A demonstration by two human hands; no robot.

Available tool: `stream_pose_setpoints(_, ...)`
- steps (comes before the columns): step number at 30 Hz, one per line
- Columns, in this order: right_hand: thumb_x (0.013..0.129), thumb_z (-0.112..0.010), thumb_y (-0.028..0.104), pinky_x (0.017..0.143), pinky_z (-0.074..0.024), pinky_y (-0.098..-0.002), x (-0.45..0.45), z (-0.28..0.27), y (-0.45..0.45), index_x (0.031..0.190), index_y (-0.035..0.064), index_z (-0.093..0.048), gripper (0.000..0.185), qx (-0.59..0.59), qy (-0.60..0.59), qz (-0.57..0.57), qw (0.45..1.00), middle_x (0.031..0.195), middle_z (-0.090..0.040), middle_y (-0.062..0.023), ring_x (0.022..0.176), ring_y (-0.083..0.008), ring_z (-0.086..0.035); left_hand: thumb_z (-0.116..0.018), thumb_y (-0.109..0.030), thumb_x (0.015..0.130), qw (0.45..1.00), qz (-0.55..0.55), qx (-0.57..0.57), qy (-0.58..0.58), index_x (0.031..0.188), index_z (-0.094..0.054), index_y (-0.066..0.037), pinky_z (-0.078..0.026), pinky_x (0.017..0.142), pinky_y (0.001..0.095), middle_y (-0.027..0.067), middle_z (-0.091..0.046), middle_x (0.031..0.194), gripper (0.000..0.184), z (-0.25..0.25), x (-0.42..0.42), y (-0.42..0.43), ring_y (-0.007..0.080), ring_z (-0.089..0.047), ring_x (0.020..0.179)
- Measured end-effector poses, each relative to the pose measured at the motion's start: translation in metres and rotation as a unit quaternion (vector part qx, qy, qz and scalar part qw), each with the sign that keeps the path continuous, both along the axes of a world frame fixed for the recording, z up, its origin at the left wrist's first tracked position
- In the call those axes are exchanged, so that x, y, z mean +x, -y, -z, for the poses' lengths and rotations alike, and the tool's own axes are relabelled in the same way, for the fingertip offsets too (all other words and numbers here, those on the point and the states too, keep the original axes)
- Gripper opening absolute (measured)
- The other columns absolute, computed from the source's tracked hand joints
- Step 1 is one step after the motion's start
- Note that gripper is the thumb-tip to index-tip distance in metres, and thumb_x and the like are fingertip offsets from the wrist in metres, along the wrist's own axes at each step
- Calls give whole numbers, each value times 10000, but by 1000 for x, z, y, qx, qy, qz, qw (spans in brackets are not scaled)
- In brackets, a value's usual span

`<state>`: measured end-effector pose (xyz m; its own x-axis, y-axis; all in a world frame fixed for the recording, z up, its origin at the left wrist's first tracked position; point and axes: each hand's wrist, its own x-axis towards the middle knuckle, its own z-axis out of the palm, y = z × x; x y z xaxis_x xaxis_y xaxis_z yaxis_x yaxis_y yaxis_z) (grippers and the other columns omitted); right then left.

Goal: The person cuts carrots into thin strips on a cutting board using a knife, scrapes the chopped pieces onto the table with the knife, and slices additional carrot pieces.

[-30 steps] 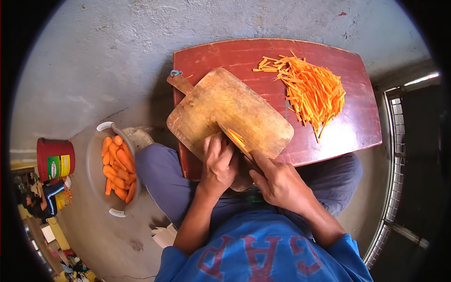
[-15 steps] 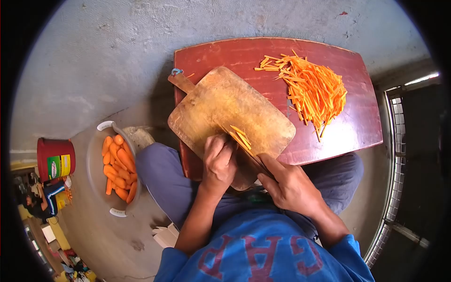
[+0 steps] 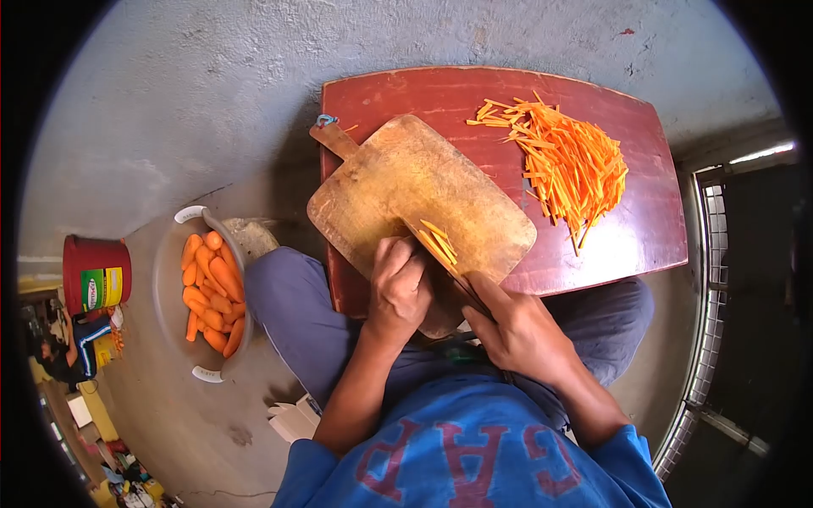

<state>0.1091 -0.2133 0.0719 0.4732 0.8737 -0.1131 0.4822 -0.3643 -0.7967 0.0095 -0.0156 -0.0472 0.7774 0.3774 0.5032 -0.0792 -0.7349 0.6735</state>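
Note:
My right hand [image 3: 527, 333] is closed around the handle of a knife [image 3: 440, 258], whose blade slants up and left across the wooden cutting board [image 3: 398, 165]. Against the near side of the blade, my left hand [image 3: 398, 288] is curled with its fingertips down on the board; whatever lies under those fingers is hidden. A few freshly cut carrot strips [image 3: 439, 241] rest on the board along the blade's far side. To the right, a large heap of carrot strips [image 3: 580, 169] lies directly on the red table [image 3: 652, 216].
Left of my knee stands a grey tub [image 3: 169, 313] holding several peeled whole carrots [image 3: 212, 288]. Beyond it are a red bucket [image 3: 97, 275] and another person [image 3: 72, 347]. A wall [image 3: 254, 76] borders the table's far side; a dark mesh door [image 3: 745, 296] is at right.
The blade has tipped slightly, and the cut strips beside it have spread a little farther to the right. Both hands keep nearly the same place; the whole view has shifted slightly.

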Motion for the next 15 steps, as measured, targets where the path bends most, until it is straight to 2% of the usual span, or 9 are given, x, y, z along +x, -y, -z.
stream_pose_setpoints(3, 1080, -731, 97, 716, -580, -616, 7, 20, -11, 1432, -5, -579, 396, 27, 11, -17, 999, 974, -739, -321, 884, -563, -740, -693, 115, 891, 1000, 1, 6, -17, 1149, -795, 70, -580, 961, 534, 205, -739, 1213, 280, -1, -4, 1, 446, -666, 1094)
stream_pose_setpoints(6, 1084, -725, 106, 721, -581, -619, 0, -2, -2, 1397, -12, -583, 363, 23, -12, 3, 1000, 921, -727, -329, 878, -569, -737, -691, 111, 896, 1000, 6, 9, -4, 1135, -787, 65, -579, 948, 535, 203, -732, 1207, 262, -3, -1, -1, 447, -662, 1085)
stream_pose_setpoints(9, 1085, -722, 105, 723, -580, -620, -3, 2, 2, 1333, -8, -591, 302, 19, -8, 10, 1000, 912, -725, -341, 882, -570, -737, -698, 106, 901, 1000, 2, 2, 11, 1116, -778, 61, -577, 935, 534, 199, -726, 1197, 234, -1, -1, 1, 445, -661, 1079)
stream_pose_setpoints(15, 1078, -735, 112, 738, -588, -619, 6, 12, -10, 1383, -8, -605, 352, 28, -5, -12, 1000, 941, -738, -352, 891, -577, -740, -703, 86, 916, 1000, -1, 9, -4, 1084, -773, 60, -575, 926, 526, 198, -725, 1164, 184, -5, 0, 0, 440, -663, 1055)
